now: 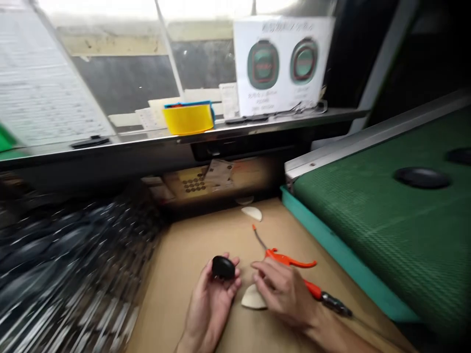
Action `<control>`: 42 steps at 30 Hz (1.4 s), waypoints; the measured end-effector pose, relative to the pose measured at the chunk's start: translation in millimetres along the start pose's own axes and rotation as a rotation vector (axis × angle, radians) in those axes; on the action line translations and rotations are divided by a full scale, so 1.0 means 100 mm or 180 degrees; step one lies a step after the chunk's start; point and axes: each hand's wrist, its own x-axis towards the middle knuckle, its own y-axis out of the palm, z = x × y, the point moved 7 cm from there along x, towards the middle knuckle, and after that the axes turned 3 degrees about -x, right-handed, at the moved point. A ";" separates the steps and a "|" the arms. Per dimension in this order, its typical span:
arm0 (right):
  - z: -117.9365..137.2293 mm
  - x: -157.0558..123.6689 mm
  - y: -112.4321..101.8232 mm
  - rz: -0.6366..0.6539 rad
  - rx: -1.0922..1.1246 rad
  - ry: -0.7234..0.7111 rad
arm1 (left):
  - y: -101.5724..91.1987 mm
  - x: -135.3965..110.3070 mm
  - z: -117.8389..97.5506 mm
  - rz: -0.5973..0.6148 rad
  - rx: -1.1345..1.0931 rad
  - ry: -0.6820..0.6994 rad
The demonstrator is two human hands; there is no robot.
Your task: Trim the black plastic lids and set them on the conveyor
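- The left hand is cupping a black domed cup, its fingers curling up around the piece and its palm facing upward.
- The black domed cup is sitting near the middle of the desk's near edge. It is looking smooth and matte and is probably light and slightly flexible, so a gentle hold around its rim seems safest.
- The right hand is held open and loosely curved, gripping nothing visible, with its fingers just above a cream domed cup.
- The cream domed cup is lying on the cardboard-topped desk beside the right hand. It is looking thin and light, possibly soft, and its edge seems the easiest place to pinch.
- A second cream cup is resting near the desk's far edge.
- An orange-handled air blow gun is lying just beyond the right hand, with its thin nozzle pointing toward the far edge.
- A teal rail is running along the desk's right edge, beside a green conveyor belt carrying black cups.
- A yellow box is standing on a steel shelf above the desk's far edge.
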 end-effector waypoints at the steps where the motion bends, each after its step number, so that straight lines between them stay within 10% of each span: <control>1: -0.03 -0.01 0.00 0.0008 0.0016 0.0044 | 0.02 -0.02 -0.02 0.0020 -0.0031 -0.0004; 10: -0.28 0.03 -0.18 0.0022 -0.1079 0.0535 | 0.05 -0.05 -0.05 0.0215 -0.0043 -0.0016; 16: -0.18 -0.15 0.17 0.1248 -0.0713 0.0104 | 0.03 -0.03 -0.08 0.0213 0.0032 0.0089; 22: -0.15 -0.26 0.27 0.1537 -0.0627 0.0260 | -0.13 0.08 -0.02 -0.0205 0.0480 0.0293; 30: -0.11 -0.11 0.15 0.0689 -0.0297 0.0477 | -0.18 0.09 0.06 -0.0313 0.1276 0.0780; 42: -0.01 -0.15 0.28 0.0805 -0.0147 0.0343 | -0.18 0.06 0.12 -0.0192 0.1763 0.0884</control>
